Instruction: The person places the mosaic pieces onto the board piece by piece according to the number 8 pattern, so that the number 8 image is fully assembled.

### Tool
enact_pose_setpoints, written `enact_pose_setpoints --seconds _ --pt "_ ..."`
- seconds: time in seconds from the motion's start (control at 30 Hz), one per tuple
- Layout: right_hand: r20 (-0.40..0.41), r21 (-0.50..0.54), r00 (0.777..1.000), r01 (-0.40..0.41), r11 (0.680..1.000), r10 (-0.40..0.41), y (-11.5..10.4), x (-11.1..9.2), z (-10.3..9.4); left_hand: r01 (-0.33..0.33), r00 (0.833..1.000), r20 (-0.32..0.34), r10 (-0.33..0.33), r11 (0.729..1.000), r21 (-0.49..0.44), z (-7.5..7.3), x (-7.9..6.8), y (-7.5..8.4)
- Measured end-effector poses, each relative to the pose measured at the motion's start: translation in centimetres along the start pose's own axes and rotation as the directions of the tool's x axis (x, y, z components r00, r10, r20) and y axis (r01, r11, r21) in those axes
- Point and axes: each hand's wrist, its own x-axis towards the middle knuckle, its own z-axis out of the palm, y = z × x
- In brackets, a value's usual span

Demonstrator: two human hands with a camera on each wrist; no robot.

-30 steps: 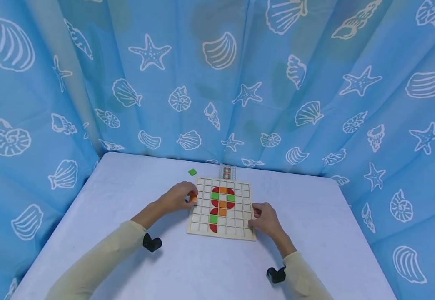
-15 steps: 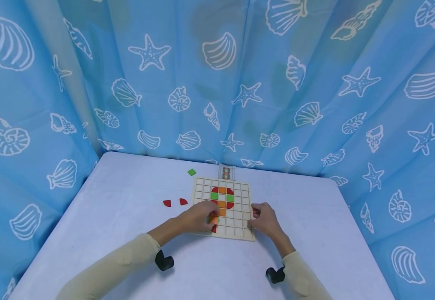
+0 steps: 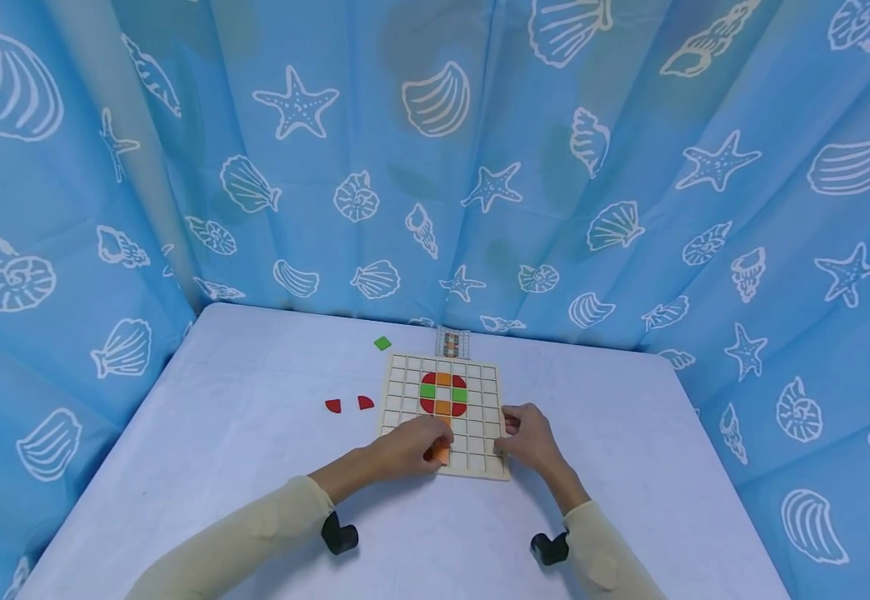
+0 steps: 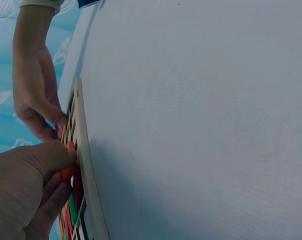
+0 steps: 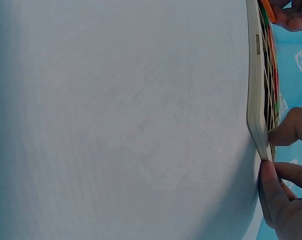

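My left hand [image 3: 410, 446] pinches an orange square tile [image 3: 441, 456] over the near rows of a wooden grid board [image 3: 480, 464]. In the left wrist view the same orange tile [image 4: 68, 172] shows between thumb and fingers, close to the board's surface. My right hand [image 3: 530, 437] grips the board's right edge, thumb on top and fingers at its side and underneath, as the right wrist view shows. A ring of red, green and orange tiles [image 3: 443, 379] sits in the grid's upper middle. The left hand covers the tiles below it.
Two red quarter-round pieces [image 3: 365, 402] lie left of the board, and a green square tile [image 3: 382, 343] lies by its far left corner. A small pattern card [image 3: 452, 343] stands behind the board. A blue shell-print curtain [image 3: 435, 167] hangs behind the white table [image 3: 255, 375].
My left hand has carried the orange tile from the board's left side rightward over its near rows, uncovering the two red pieces. The right hand stays at the board's edge.
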Motion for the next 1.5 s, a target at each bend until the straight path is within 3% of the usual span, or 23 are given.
enact_pose_setpoints --seconds 0.47,0.73,1.17,1.3,1.5 --pt "0.002 -0.003 1.000 0.013 1.000 -0.013 0.2 0.1 0.0 0.090 0.995 0.050 -0.087 0.995 -0.052 0.0 0.3 0.0" --pt "0.003 -0.004 1.000 0.017 1.000 -0.017 0.3 0.2 0.1 0.057 0.998 0.037 -0.057 0.998 -0.002 0.0 0.3 0.0" --pt "0.004 -0.006 1.000 0.019 1.000 -0.019 0.1 0.0 -0.1 0.051 0.999 0.005 -0.051 0.999 -0.001 -0.1 -0.2 0.2" --pt "0.004 -0.006 1.000 0.019 1.000 -0.019 0.2 0.0 -0.1 0.067 0.997 -0.034 -0.065 0.997 0.050 -1.0 -0.8 -0.6" --pt "0.004 -0.011 1.000 0.016 1.000 -0.016 0.1 0.0 0.0 0.154 0.987 -0.075 -0.145 0.981 0.122 -3.6 -1.9 -2.2"
